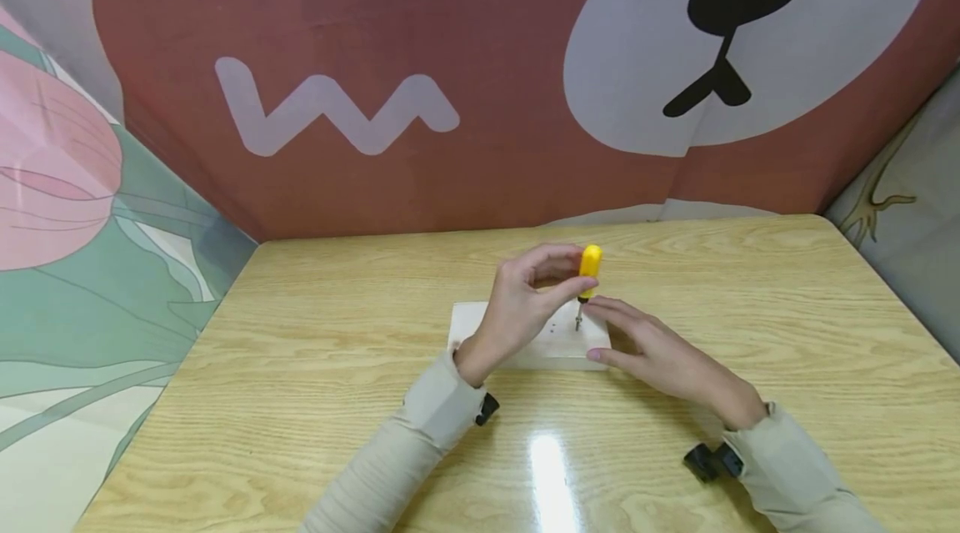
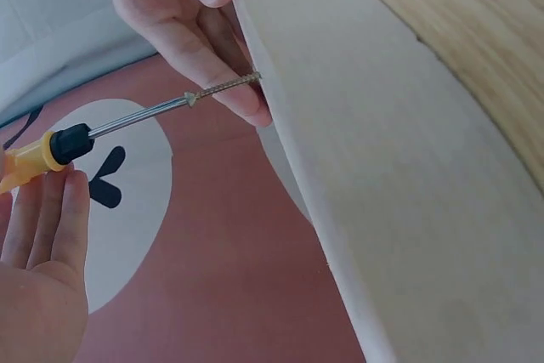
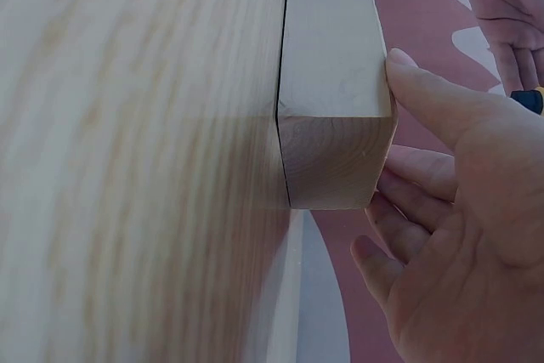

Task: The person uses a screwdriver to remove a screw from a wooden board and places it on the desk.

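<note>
My left hand (image 1: 517, 299) pinches the yellow handle of a screwdriver (image 1: 590, 262), held nearly upright over a pale wooden block (image 1: 468, 320). In the left wrist view, the screwdriver's steel shaft meets the head of a long threaded screw (image 2: 228, 87). The screw's point is at the block's face, and most of its thread shows. My right hand (image 1: 667, 354) holds the block's right end, thumb on the near edge and fingers toward the far side. Thumb and fingertips touch the block's edges (image 3: 336, 159) in the right wrist view.
The block lies on a wood-grain table (image 1: 300, 416). Small dark marks (image 1: 552, 326) dot its top, left of the screw. A printed cloth backdrop (image 1: 495, 174) stands along the table's far edge. Black wrist cameras (image 1: 701, 462) sit at both cuffs.
</note>
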### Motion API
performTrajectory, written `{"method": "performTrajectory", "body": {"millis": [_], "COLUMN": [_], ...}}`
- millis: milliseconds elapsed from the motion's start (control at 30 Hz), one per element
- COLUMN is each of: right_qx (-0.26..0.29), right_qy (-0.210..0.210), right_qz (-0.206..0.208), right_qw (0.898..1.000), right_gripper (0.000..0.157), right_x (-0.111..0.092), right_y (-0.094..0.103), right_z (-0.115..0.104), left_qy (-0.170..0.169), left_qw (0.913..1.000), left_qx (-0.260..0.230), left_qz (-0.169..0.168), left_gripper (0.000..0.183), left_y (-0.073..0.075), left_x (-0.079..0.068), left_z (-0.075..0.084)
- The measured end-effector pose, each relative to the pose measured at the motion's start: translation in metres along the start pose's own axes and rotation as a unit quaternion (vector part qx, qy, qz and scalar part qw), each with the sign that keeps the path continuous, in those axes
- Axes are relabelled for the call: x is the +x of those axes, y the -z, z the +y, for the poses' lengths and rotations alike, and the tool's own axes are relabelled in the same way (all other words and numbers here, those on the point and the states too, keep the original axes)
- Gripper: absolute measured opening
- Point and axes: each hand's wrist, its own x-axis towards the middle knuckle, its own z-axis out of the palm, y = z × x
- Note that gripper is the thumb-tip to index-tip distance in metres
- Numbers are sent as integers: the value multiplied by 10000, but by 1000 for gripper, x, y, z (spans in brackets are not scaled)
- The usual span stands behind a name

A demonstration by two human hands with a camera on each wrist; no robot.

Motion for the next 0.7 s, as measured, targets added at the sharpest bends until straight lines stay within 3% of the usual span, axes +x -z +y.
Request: {"method": "performTrajectory", "body": {"millis": [300,700], "right_qx": [-30,-31], "right_qy": [127,121], "right_qz": [16,73], "right_qw": [9999,9999], "right_gripper": [65,66], "right_x": [1,1], "right_y": [0,0], "right_z": [0,-1], "left_qy": [-147,-168], "left_qw": [9991,9989], "left_qx": [402,414], "left_qz": [42,-139], "left_gripper": [32,32], "left_y": [0,-3], "left_x": [2,-1], "left_z": [2,0]}}
